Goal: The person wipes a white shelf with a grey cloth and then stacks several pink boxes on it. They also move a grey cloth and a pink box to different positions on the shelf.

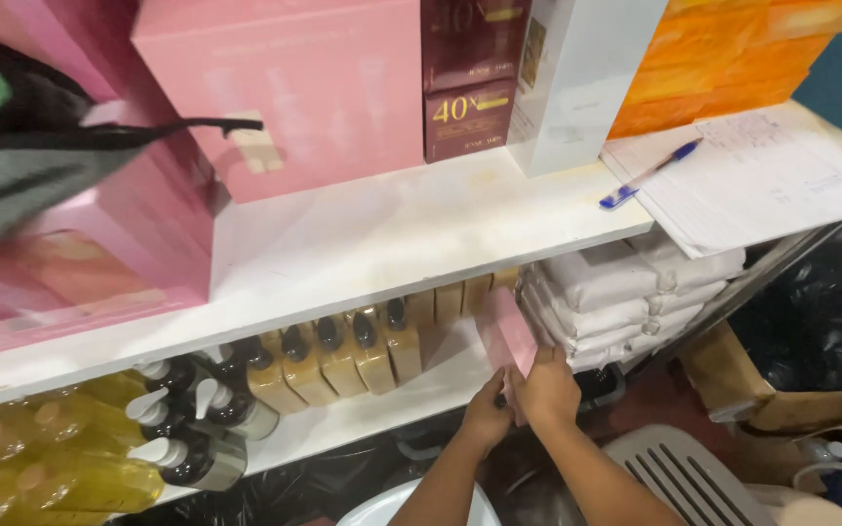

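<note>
Two white shelves (363, 244) noted: big pink boxes (285, 88) above, tan bottles (338, 356) and wrapped white packs (616, 302) flanking below. We grip a small pink box (506, 331) at the lower shelf edge, left hand (486, 417) and right hand (545, 390) clamped on it.

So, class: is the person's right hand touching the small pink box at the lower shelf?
Touching. The head view shows the right hand gripping the small pink box at its lower end, with the left hand beside it.

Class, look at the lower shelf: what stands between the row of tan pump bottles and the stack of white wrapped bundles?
In the head view, the small pink box, held by both hands (left hand, right hand), stands between the tan pump bottles and the white wrapped bundles.
</note>
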